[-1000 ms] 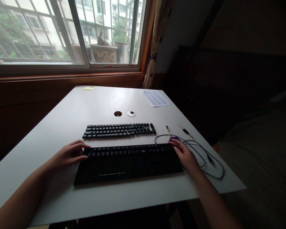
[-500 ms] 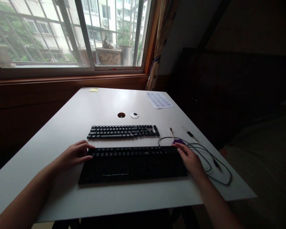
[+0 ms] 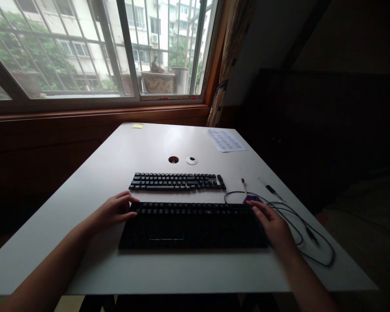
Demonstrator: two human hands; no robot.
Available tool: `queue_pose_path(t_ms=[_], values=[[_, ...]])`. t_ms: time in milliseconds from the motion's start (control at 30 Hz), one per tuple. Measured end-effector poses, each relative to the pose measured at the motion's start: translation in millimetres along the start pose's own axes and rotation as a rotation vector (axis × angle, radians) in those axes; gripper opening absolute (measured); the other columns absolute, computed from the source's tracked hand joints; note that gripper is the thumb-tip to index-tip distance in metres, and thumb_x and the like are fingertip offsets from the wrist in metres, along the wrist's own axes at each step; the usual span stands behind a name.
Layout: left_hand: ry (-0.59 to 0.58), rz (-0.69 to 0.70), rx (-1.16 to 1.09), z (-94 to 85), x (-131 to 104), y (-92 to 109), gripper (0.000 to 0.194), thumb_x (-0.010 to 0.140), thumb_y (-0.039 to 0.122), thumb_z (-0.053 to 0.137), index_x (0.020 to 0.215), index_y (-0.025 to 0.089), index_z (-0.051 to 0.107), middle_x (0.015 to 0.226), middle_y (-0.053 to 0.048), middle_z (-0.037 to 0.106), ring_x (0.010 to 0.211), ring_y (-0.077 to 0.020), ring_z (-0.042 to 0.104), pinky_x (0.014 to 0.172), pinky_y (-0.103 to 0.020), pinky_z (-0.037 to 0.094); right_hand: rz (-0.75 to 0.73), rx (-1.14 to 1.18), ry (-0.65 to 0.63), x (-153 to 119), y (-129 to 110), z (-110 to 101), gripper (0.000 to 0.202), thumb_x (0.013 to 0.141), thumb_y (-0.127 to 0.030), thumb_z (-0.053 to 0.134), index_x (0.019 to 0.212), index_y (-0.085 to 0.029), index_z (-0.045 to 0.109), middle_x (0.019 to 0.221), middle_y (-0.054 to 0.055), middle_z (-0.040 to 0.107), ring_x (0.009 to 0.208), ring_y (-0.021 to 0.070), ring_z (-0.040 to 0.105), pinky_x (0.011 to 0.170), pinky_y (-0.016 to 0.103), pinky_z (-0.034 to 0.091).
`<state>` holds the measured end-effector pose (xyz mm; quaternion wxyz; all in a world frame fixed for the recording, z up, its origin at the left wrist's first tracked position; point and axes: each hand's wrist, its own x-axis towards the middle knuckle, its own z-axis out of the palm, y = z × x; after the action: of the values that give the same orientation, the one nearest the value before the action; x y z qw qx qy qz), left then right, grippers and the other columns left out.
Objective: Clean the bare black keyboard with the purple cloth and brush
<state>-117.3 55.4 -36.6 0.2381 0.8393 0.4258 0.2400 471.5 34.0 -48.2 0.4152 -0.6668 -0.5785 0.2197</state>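
Observation:
A black keyboard (image 3: 195,237) lies across the front of the white table, with keycaps in its upper rows and a dark, bare-looking lower area. My left hand (image 3: 115,211) grips its far left corner between thumb and fingers. At the far right corner, the fingers of my right hand (image 3: 273,223) close over the keyboard's edge; the thumb is partly hidden. Loose black keycaps (image 3: 177,182) stand in keyboard-like rows just behind it. A small purple item (image 3: 251,199) sits by my right fingertips, and a thin brush-like stick (image 3: 243,184) lies behind it.
A black cable (image 3: 328,264) loops along the right side, near a thin tool with a dark handle (image 3: 271,189). Farther back are a round hole (image 3: 173,160), a white round cover (image 3: 191,160), printed paper (image 3: 227,141) and a yellow sticky note (image 3: 137,126). The table (image 3: 94,273) ends near me.
My view has turned slightly, so everything sits farther right and a little lower in the picture. Both hands keep their places at the keyboard's ends.

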Motion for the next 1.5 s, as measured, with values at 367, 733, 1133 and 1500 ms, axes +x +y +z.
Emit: queue_pose_path(t_ms=[367, 733, 1133, 1500], values=[[-0.006, 0.004, -0.057, -2.1, 2, 13, 0.032, 0.098, 0.039, 0.066, 0.126, 0.023, 0.063, 0.117, -0.009, 0.058, 0.069, -0.0094, 0.06, 0.065, -0.025, 0.055, 0.013, -0.107, 0.037, 3, 12, -2, 0.038, 0.091, -0.05, 0.056, 0.118, -0.03, 0.074, 0.119, 0.005, 0.077, 0.115, 0.0291, 0.071, 0.105, 0.045, 0.051], [0.339, -0.126, 0.207, -37.2, 29, -17, 0.039, 0.103, 0.05, 0.052, 0.121, 0.024, 0.075, 0.116, -0.011, 0.058, 0.088, -0.0199, 0.062, 0.078, -0.036, 0.059, 0.026, -0.154, 0.074, 4, 12, -3, 0.039, 0.087, -0.052, 0.055, 0.113, -0.031, 0.075, 0.119, 0.004, 0.077, 0.111, 0.031, 0.071, 0.098, 0.046, 0.054], [0.136, -0.14, 0.504, -54.0, 66, -52, 0.043, 0.105, 0.056, 0.042, 0.132, 0.04, 0.071, 0.147, -0.007, 0.045, 0.125, -0.0342, 0.044, 0.112, -0.059, 0.042, -0.052, -0.193, 0.09, 4, 15, -1, 0.041, 0.089, -0.053, 0.053, 0.113, -0.029, 0.075, 0.12, 0.006, 0.076, 0.113, 0.0304, 0.07, 0.099, 0.044, 0.053], [0.125, -0.093, 0.526, -53.6, 64, -56, 0.038, 0.103, 0.052, 0.048, 0.129, 0.039, 0.074, 0.148, -0.006, 0.052, 0.13, -0.0356, 0.044, 0.112, -0.057, 0.043, -0.072, -0.205, 0.077, 4, 19, -1, 0.041, 0.09, -0.053, 0.052, 0.114, -0.028, 0.074, 0.123, 0.006, 0.073, 0.117, 0.0314, 0.067, 0.104, 0.047, 0.05]])
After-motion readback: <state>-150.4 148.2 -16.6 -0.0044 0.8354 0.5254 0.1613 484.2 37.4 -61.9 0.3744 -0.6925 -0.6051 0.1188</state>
